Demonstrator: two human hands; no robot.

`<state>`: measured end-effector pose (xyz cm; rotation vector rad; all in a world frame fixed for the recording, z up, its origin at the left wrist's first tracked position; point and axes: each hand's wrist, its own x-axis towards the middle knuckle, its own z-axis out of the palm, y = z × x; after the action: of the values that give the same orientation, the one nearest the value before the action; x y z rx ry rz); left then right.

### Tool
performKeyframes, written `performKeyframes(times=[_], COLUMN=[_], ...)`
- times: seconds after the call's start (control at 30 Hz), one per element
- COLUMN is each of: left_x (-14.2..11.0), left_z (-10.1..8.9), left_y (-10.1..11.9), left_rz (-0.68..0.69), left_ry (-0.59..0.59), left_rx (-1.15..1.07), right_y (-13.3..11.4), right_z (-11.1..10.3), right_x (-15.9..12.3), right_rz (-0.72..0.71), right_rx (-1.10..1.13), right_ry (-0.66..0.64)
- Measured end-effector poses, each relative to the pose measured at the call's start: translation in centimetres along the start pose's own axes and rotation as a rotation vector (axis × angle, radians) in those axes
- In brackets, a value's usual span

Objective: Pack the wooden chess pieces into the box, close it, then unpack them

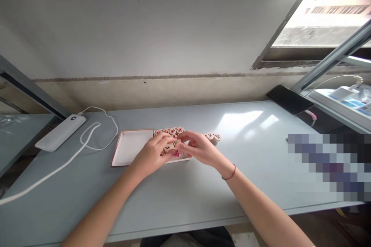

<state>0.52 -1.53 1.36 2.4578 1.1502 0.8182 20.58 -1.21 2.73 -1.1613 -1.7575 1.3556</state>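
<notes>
A small white box (182, 158) with red printing inside holds several round wooden Chinese chess pieces (172, 131), red characters along its back row. My left hand (153, 150) curls over the left part of the box. Its thumb and fingers are around a Chinese chess piece (169, 147) with a black character. From the right, my right hand (198, 147) reaches in, thumb and fingertips closed at another piece (177, 143) beside it. The fingers partly hide both pieces and the middle of the box.
The open lid (131, 147) lies left of the box. More Chinese chess pieces (213, 137) stand together beyond my right hand. A white power bank (60, 132) with a cable (72, 157) sits at left. A dark phone (290, 99) is at the back right, near a metal post.
</notes>
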Motion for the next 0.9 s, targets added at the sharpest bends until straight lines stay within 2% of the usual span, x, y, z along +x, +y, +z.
performKeyframes(times=[0.17, 0.3, 0.57, 0.9], left_x=[-0.4, -0.4, -0.6, -0.7], left_z=[-0.7, -0.6, -0.3, -0.2], left_y=[0.0, -0.1, -0.6, -0.8], left_rz=[0.051, 0.097, 0.134, 0.109], left_ry=[-0.128, -0.188, -0.198, -0.202], left_rx=[0.044, 0.105, 0.175, 0.22], right_y=[0.3, 0.5, 0.2, -0.8], right_z=[-0.5, -0.6, -0.7, 0.0], right_x=[0.2, 0.1, -0.3, -1.2], right_rz=[-0.026, -0.035, -0.134, -0.152], right_rx=[-0.119, -0.191, -0.268, -0.507], right_ry=[0.088, 0.076, -0.022, -0.085])
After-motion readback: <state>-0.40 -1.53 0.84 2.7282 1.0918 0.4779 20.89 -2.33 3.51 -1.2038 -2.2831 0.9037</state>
